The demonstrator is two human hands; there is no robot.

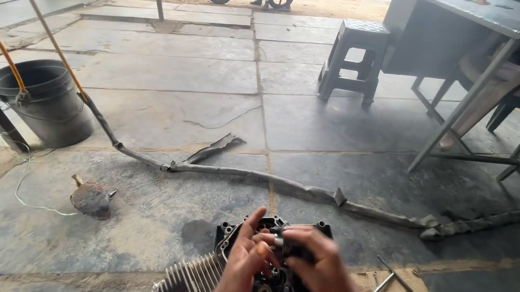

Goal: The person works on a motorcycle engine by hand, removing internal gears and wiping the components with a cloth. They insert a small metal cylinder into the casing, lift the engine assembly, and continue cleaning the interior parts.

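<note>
1. Down on the stone floor (170, 115), right in front of me, sits the engine (262, 286), its open case facing up and its ribbed cylinder (193, 278) pointing to my left.
2. My left hand (240, 266) rests on the open case, fingers (253, 222) loosely spread, the tips touching the rim.
3. My right hand (318, 266) comes in from the other side, its fingers pinching a small dark part (287, 242) just above the gears. The motion blurs it, so I cannot tell what the part is.
4. I judge the engine heavy and rigid, metal all through, probably oily and slippery inside. The ribs look thin and sharp, so the solid outer edge of the case seems the better place to take hold.
5. Two thin metal tools (392, 277) lie crossed on the floor just beside my right wrist.
6. Further off are a long grey hose (282, 183), a black bucket (49, 101), a plastic stool (354, 58) and a metal desk (500, 22).
</note>
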